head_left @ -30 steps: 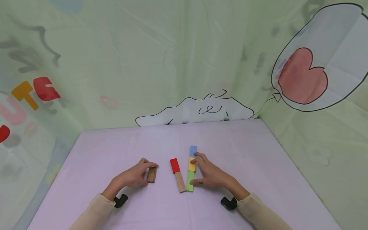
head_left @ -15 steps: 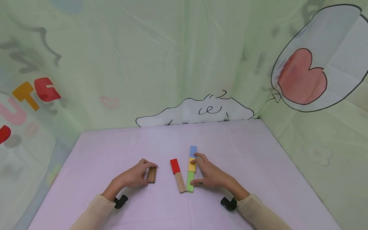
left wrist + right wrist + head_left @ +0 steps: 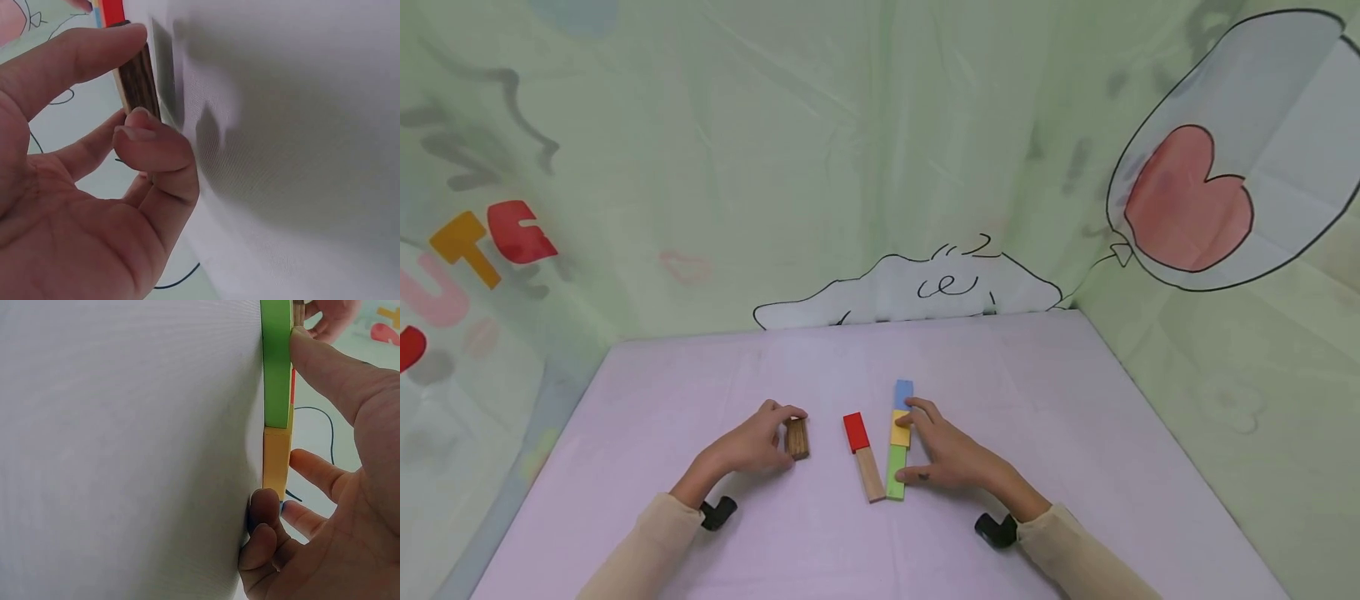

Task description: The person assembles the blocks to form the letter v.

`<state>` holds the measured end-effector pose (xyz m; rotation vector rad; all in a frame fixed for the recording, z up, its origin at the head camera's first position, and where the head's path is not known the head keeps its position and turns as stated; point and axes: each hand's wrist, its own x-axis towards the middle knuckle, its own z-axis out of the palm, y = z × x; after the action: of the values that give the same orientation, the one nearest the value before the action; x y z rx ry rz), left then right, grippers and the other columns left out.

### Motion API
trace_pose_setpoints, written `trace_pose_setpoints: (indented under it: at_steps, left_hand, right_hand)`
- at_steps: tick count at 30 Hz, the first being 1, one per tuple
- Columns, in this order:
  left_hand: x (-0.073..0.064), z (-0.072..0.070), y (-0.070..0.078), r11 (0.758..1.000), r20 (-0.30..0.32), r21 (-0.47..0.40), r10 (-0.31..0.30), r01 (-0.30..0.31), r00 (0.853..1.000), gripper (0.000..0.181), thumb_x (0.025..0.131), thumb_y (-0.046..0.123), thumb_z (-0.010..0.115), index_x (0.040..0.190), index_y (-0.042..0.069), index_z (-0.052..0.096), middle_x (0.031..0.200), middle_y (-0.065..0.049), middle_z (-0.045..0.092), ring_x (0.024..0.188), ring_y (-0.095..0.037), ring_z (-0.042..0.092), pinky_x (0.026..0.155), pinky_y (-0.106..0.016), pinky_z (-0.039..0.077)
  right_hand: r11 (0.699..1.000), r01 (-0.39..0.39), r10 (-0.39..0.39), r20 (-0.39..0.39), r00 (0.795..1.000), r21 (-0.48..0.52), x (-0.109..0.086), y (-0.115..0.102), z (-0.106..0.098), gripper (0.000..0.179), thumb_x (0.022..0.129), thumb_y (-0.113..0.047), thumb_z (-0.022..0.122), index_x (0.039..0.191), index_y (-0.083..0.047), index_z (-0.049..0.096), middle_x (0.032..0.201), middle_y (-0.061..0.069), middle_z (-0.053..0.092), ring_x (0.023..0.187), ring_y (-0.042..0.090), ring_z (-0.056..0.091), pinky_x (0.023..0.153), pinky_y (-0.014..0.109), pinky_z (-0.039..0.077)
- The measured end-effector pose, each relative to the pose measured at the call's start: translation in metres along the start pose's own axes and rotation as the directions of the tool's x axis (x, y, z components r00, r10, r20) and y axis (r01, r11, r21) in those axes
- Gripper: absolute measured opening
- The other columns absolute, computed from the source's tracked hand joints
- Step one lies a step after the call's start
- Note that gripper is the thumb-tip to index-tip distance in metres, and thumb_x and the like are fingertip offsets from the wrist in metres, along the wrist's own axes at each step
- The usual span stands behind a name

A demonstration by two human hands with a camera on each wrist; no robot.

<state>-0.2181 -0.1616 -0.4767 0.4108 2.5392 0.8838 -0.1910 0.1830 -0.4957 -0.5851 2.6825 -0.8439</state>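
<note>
My left hand pinches a dark brown wooden block between thumb and fingertips. In the left wrist view a gap and a shadow show between this block and the cloth. On the right, a green block, a yellow block and a blue block lie end to end in a straight row. My right hand rests along that row, its thumb touching the green block and its fingers over the yellow and blue ones.
Between the hands, a red block and a light wood block form a slanted line whose near end meets the green block. A pale lilac cloth covers the table. A printed curtain hangs behind and at both sides.
My left hand has moved slightly away from me and to the right, carrying the dark brown block up off the cloth. My right hand and the other blocks have stayed put.
</note>
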Motion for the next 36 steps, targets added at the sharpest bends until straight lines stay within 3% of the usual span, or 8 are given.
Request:
trace_pose_setpoints:
  at_steps: [16, 26, 36]
  left_hand:
    - [0.029, -0.003, -0.004, 0.996, -0.039, -0.079, 0.028, -0.031, 0.999, 0.071, 0.082, 0.005, 0.083, 0.147, 0.009, 0.056, 0.131, -0.020, 0.050, 0.095, -0.022, 0.052, 0.077, -0.032, 0.045]
    - [0.041, -0.001, -0.003, 0.995, -0.100, -0.099, -0.003, -0.007, 0.995, 0.072, 0.084, 0.007, 0.083, 0.150, 0.007, 0.054, 0.134, -0.023, 0.049, 0.096, -0.023, 0.053, 0.078, -0.032, 0.046]
    - [0.052, 0.000, 0.003, 0.996, -0.077, -0.089, 0.002, -0.008, 0.997, 0.071, 0.084, 0.007, 0.083, 0.149, 0.009, 0.054, 0.136, -0.022, 0.050, 0.099, -0.024, 0.054, 0.080, -0.032, 0.048]
  right_hand:
    - [1.000, 0.010, -0.010, -0.006, 1.000, 0.001, 0.000, 0.003, 0.002, 0.080, 0.083, -0.042, 0.090, 0.145, -0.010, 0.051, 0.171, 0.016, 0.026, 0.153, 0.043, 0.041, 0.118, 0.058, 0.044]
    - [1.000, 0.003, -0.003, 0.002, 1.000, 0.009, -0.001, 0.003, 0.004, 0.081, 0.083, -0.042, 0.090, 0.146, -0.011, 0.051, 0.171, 0.014, 0.027, 0.153, 0.039, 0.042, 0.117, 0.056, 0.046]
    - [1.000, 0.003, -0.003, -0.001, 1.000, 0.013, 0.000, 0.003, 0.001, 0.081, 0.083, -0.042, 0.091, 0.147, -0.011, 0.051, 0.171, 0.013, 0.027, 0.153, 0.039, 0.042, 0.118, 0.056, 0.045]
